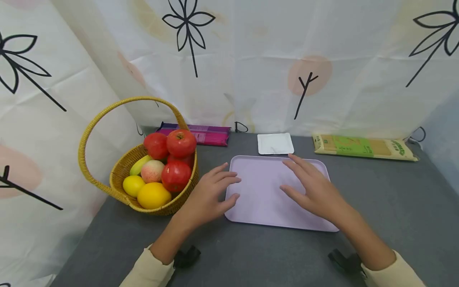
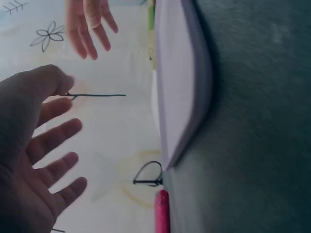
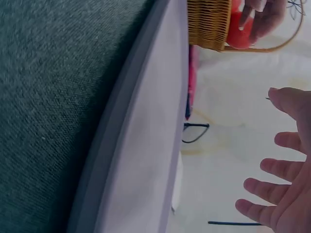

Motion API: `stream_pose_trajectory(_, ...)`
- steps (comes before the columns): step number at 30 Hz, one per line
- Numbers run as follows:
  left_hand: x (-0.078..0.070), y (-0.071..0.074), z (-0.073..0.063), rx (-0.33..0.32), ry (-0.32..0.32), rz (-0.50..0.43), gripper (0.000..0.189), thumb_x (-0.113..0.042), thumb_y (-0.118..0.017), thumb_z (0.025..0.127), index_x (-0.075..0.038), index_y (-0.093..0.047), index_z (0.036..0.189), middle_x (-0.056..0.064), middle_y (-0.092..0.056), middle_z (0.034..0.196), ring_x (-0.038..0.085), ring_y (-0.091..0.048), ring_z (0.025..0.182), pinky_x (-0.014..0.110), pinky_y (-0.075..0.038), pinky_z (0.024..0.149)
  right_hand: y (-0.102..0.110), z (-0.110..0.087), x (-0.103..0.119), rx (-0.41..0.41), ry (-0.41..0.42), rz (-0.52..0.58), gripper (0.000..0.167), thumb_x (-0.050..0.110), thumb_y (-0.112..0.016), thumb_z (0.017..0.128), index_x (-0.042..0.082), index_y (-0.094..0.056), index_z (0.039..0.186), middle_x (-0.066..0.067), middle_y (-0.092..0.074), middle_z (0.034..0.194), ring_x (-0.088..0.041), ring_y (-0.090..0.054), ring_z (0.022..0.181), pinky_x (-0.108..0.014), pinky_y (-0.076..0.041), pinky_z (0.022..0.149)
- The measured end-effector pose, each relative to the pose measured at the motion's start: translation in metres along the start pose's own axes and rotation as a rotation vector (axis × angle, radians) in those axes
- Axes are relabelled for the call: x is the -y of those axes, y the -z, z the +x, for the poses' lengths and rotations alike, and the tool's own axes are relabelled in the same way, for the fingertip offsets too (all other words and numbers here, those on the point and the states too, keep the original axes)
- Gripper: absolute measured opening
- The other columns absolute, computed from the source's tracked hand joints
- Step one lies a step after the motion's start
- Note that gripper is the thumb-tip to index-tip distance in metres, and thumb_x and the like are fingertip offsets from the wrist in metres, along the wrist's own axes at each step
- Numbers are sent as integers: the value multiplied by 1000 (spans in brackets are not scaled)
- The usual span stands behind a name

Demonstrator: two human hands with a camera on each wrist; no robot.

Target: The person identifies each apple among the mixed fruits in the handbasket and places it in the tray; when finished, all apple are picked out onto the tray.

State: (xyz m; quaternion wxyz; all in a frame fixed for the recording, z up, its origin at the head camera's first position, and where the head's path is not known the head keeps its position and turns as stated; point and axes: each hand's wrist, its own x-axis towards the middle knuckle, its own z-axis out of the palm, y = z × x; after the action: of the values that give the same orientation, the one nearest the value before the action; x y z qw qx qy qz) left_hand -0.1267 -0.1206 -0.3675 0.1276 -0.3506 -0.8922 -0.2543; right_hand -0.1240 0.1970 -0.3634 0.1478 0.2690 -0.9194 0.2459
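Both hands hover with fingers spread and nothing in them. My left hand (image 1: 211,193) is over the left edge of a lilac tray (image 1: 263,195), close to the wicker basket (image 1: 190,195). Over the right half of that tray hangs my right hand (image 1: 315,191), its thumb pointing left. In the wrist views, the left palm (image 2: 29,179) and the right fingers (image 3: 269,189) show apart from the tray. Heaped in the basket are red tomatoes (image 1: 181,142), a red pomegranate-like fruit (image 1: 176,176), a peach (image 1: 152,171) and yellow lemons (image 1: 154,195).
A purple-pink packet (image 1: 211,134) lies behind the basket. Behind the tray is a small white square packet (image 1: 275,143). At the back right lies a yellow-green pack of noodles (image 1: 362,146). The basket's tall handle (image 1: 84,139) arches upward. A patterned white curtain (image 1: 251,79) borders the grey table (image 1: 258,259).
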Motion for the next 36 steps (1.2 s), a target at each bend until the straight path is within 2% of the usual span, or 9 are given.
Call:
stream_pose_trajectory(9, 17, 14, -32, -275, -59, -42, 32, -14, -80, 82, -11, -74, 113, 1, -71, 116, 21, -60, 120, 43, -48, 102, -23, 26, 2, -30, 31, 91, 58, 22, -75, 90, 3, -54, 140, -16, -51, 144, -35, -48, 132, -57, -41, 103)
stream_pose_trajectory(14, 27, 22, -49, -427, -113, -36, 22, -22, -71, 89, -8, -76, 105, 2, -74, 104, 23, -67, 102, 29, -49, 99, -33, 41, 9, -56, 38, 112, 57, 25, -75, 90, 4, -55, 139, -15, -54, 142, -32, -49, 132, -54, -42, 106)
stream_pose_trajectory(18, 31, 27, -56, -550, -203, -39, 24, -26, -65, 94, -4, -76, 97, 6, -74, 94, 25, -68, 86, 23, -50, 94, -41, 53, 15, -51, 43, 130, 56, 26, -74, 91, 4, -56, 139, -13, -55, 141, -28, -49, 132, -51, -42, 106)
stream_pose_trajectory(23, 31, 39, -58, -790, -368, 48, 24, -18, -68, 92, 2, -75, 81, 12, -72, 78, 28, -66, 65, 26, -55, 81, -50, 70, 24, -47, 49, 173, 54, 27, -73, 92, 3, -56, 138, -13, -55, 140, -27, -49, 131, -49, -43, 106)
stream_pose_trajectory(26, 31, 47, -62, -968, -400, 118, 28, -20, -70, 90, 4, -74, 74, 15, -70, 70, 32, -63, 58, 26, -56, 79, -54, 78, 30, -38, 41, 194, 54, 27, -72, 92, 3, -56, 138, -12, -55, 140, -27, -49, 132, -48, -41, 108)
stream_pose_trajectory(29, 39, 55, -70, -1161, -378, 178, 28, -20, -74, 86, 3, -73, 71, 16, -68, 68, 36, -60, 58, 28, -56, 79, -59, 85, 37, -24, 36, 212, 53, 27, -72, 92, 3, -56, 137, -12, -55, 141, -27, -48, 133, -47, -40, 109)
stream_pose_trajectory(32, 49, 63, -83, -1308, -284, 260, 26, -23, -75, 83, 1, -72, 73, 16, -67, 76, 41, -57, 67, 33, -54, 81, -63, 90, 41, -29, 49, 224, 52, 26, -71, 92, 2, -57, 136, -13, -55, 140, -28, -48, 132, -46, -40, 109)
stream_pose_trajectory(34, 53, 70, -90, -1368, -173, 313, 28, -28, -75, 82, 0, -70, 78, 17, -65, 86, 43, -56, 77, 38, -52, 86, -65, 94, 43, -41, 65, 233, 51, 24, -71, 92, 1, -58, 135, -14, -56, 139, -28, -49, 131, -46, -40, 109)
stream_pose_trajectory(36, 59, 78, -99, -1375, -29, 333, 36, -33, -74, 80, 2, -65, 87, 18, -62, 99, 43, -55, 91, 40, -47, 92, -68, 97, 43, -48, 74, 241, 51, 23, -72, 92, 1, -58, 135, -15, -56, 137, -27, -49, 131, -45, -40, 109)
